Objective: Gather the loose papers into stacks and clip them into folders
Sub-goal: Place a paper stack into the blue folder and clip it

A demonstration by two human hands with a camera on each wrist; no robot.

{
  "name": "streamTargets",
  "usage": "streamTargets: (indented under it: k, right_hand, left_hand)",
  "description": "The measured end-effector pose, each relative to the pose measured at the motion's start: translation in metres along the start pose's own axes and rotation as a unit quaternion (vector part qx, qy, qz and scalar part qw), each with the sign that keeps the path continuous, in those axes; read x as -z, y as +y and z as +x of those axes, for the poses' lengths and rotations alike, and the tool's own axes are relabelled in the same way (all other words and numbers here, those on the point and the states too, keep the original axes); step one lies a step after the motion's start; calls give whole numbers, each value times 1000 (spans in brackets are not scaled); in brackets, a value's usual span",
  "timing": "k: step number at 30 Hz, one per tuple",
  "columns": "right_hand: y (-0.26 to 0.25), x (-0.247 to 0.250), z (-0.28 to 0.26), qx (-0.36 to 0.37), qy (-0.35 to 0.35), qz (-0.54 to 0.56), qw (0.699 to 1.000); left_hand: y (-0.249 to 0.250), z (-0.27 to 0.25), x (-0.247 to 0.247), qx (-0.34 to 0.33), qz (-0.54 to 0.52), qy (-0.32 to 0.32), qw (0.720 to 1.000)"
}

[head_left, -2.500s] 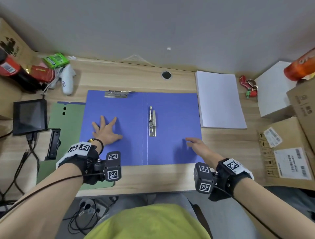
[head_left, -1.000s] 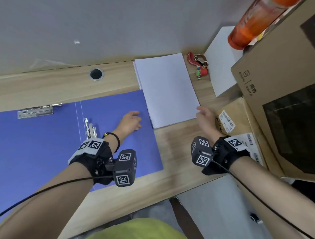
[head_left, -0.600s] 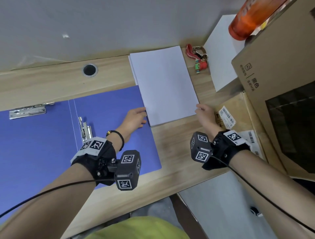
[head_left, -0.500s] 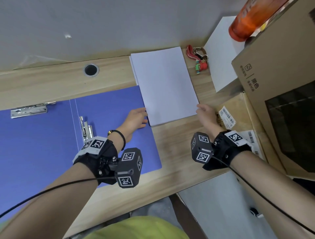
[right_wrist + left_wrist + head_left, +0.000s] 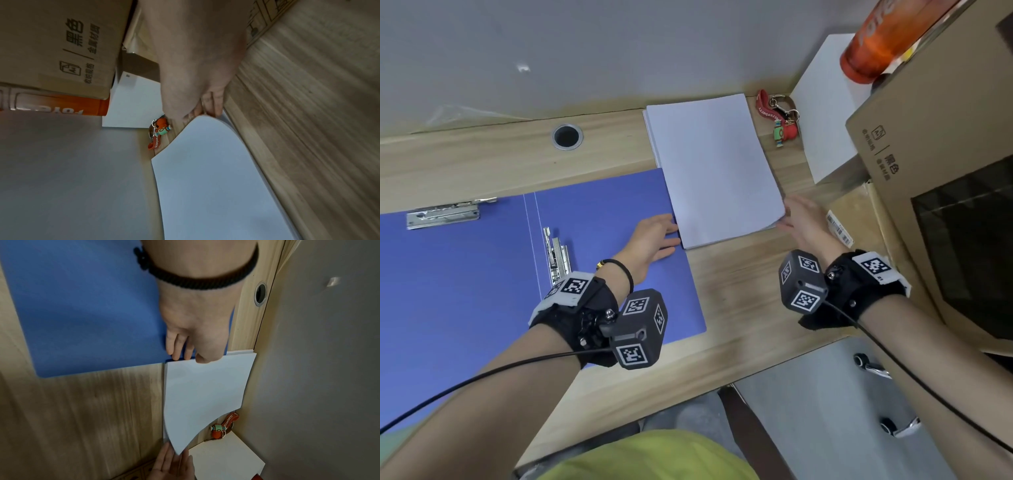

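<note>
A stack of white paper (image 5: 712, 168) lies on the wooden desk, right of the open blue folder (image 5: 465, 291). The folder has a metal clip at its spine (image 5: 556, 253) and another at its top edge (image 5: 443, 214). My left hand (image 5: 671, 233) lies flat on the folder, fingertips against the stack's near left edge and thumb on the top sheet (image 5: 189, 359). My right hand (image 5: 786, 216) pinches the stack's near right corner, which curls up off the desk (image 5: 203, 113). The left wrist view shows the right hand (image 5: 174, 464) under that raised corner.
A red keychain (image 5: 779, 120) lies just right of the paper. A white box (image 5: 825, 113), big cardboard boxes (image 5: 928, 171) and an orange bottle (image 5: 883, 37) crowd the right side. A cable hole (image 5: 567, 136) sits near the wall. The desk's front edge runs close below my wrists.
Both hands left the folder and came to the paper stack as my view swung right. In the last half second the right hand raised the near right corner; the left hand stayed put.
</note>
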State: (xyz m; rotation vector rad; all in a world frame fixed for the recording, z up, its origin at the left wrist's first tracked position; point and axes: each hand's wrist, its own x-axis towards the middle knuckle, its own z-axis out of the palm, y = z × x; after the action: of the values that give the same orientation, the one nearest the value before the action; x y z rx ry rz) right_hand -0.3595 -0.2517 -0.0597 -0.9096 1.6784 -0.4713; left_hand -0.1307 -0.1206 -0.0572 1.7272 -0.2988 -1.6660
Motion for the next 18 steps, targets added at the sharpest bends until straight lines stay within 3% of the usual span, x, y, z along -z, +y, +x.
streamTargets:
  k: [10, 13, 18]
  right_hand:
    - [3, -18, 3, -96, -69, 97, 988]
    - [-2, -13, -3, -51, -70, 68, 994]
    - [-13, 5, -37, 28, -62, 126, 990]
  left_hand:
    - [0, -6, 5, -1, 19, -30, 999]
    - [-2, -4, 6, -5, 19, -20, 1000]
    - [0, -8, 12, -51, -28, -8, 998]
